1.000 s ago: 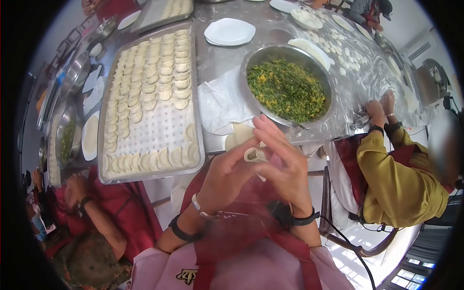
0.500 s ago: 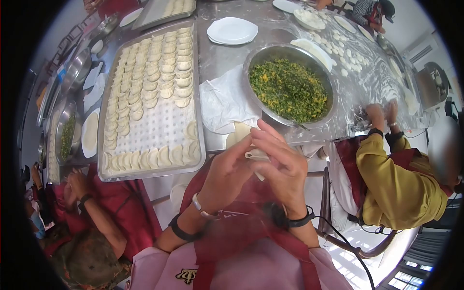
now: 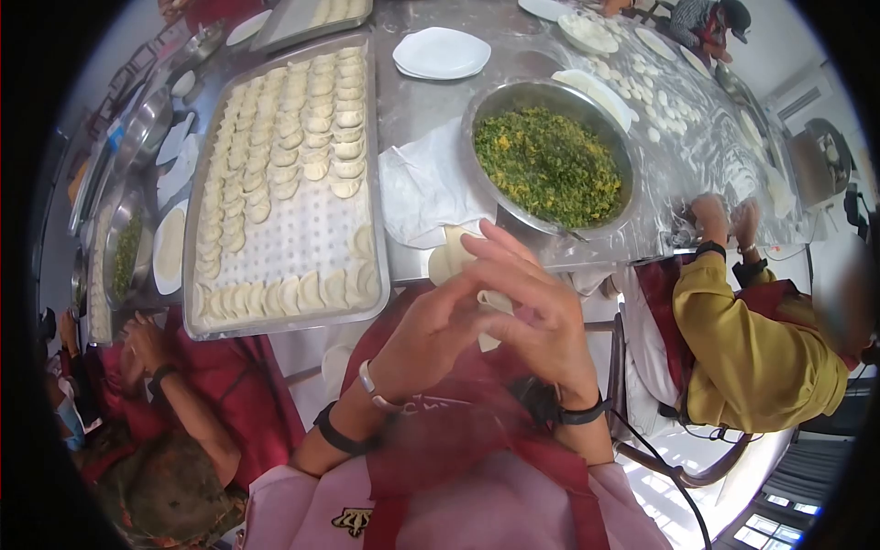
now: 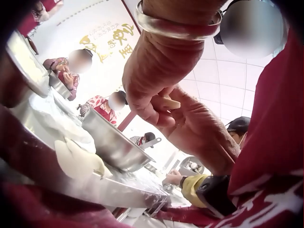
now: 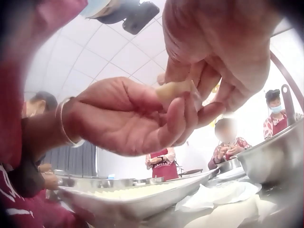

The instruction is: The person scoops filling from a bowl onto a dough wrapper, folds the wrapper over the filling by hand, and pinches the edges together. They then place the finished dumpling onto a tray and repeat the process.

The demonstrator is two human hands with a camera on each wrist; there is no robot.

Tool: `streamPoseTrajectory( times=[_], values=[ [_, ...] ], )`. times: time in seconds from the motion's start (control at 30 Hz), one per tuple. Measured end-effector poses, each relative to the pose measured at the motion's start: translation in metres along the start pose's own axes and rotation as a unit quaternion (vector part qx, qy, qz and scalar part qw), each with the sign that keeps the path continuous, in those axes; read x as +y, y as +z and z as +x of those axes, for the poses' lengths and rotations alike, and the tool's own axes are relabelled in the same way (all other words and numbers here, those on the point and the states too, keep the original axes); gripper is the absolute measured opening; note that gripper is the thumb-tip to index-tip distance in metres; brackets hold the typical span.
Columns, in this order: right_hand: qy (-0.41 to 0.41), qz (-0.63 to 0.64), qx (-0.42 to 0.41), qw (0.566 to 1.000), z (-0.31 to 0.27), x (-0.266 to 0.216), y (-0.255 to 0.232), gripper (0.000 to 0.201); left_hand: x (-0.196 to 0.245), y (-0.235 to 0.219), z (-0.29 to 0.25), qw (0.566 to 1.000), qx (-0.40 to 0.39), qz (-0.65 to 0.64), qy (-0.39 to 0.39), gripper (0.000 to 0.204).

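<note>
A long steel table (image 3: 431, 101), dusted with flour, stretches away from me, with other people in red aprons working along its edges. In front of my chest, off the near edge of the table, I hold a small pale folded dough dumpling (image 3: 492, 304) between both hands. My left hand (image 3: 431, 335) curls around it from below, fingers bent and thumb pressed against the dough. My right hand (image 3: 541, 316) closes over it from above, fingertips pinching the seam, as the right wrist view shows with the dumpling (image 5: 175, 89) nipped between the two hands.

On the table beyond my hands stands a round steel bowl of chopped green and yellow filling (image 3: 550, 165), near the near edge. Just left of it lies a crumpled white cloth (image 3: 426, 188), and a few round pale dough wrappers (image 3: 446, 257) sit at the very edge, just beyond my fingers. Further left, a large perforated metal tray (image 3: 302, 229) carries rows of finished dumplings along its far half and near rim. A white plate (image 3: 440, 53) rests beyond the bowl.
</note>
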State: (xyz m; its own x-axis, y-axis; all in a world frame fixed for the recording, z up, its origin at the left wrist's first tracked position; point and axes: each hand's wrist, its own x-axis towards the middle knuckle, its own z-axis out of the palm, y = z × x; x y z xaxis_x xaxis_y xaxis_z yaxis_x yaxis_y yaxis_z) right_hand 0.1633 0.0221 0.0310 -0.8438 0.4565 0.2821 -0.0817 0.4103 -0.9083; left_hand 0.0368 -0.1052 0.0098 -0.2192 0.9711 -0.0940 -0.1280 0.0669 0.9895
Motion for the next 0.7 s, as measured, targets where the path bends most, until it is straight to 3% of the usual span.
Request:
streamPoseTrajectory(
  times=[0.13,0.3,0.4,0.53,0.6,0.63,0.7],
  values=[
    [-0.002,0.035,-0.006,0.999,-0.001,0.004,0.001,0.03,-0.007,0.006,-0.001,0.997,0.02,-0.062,0.05,0.048],
    [-0.02,0.103,0.042,0.994,-0.003,0.006,0.009,0.014,0.006,0.005,-0.001,0.997,0.012,-0.042,0.065,0.049],
    [-0.06,0.008,0.04,0.997,-0.004,0.009,0.007,0.014,0.009,0.008,-0.003,0.995,0.03,-0.075,0.052,0.051],
    [-0.034,0.088,0.088,0.992,-0.001,0.006,0.017,0.02,0.009,0.002,-0.004,0.996,0.023,-0.084,-0.012,0.047],
    [0.001,0.152,0.156,0.976,0.0,-0.004,0.027,0.022,0.01,0.004,-0.006,0.997,0.068,-0.014,0.017,0.041],
    [-0.015,0.128,0.136,0.982,0.0,-0.002,0.026,0.024,0.01,0.005,-0.006,0.995,0.09,0.02,0.031,0.038],
    [-0.047,0.08,0.097,0.991,-0.003,0.006,0.019,0.026,0.0,0.008,-0.004,0.993,0.096,-0.038,0.054,0.039]
  ],
)
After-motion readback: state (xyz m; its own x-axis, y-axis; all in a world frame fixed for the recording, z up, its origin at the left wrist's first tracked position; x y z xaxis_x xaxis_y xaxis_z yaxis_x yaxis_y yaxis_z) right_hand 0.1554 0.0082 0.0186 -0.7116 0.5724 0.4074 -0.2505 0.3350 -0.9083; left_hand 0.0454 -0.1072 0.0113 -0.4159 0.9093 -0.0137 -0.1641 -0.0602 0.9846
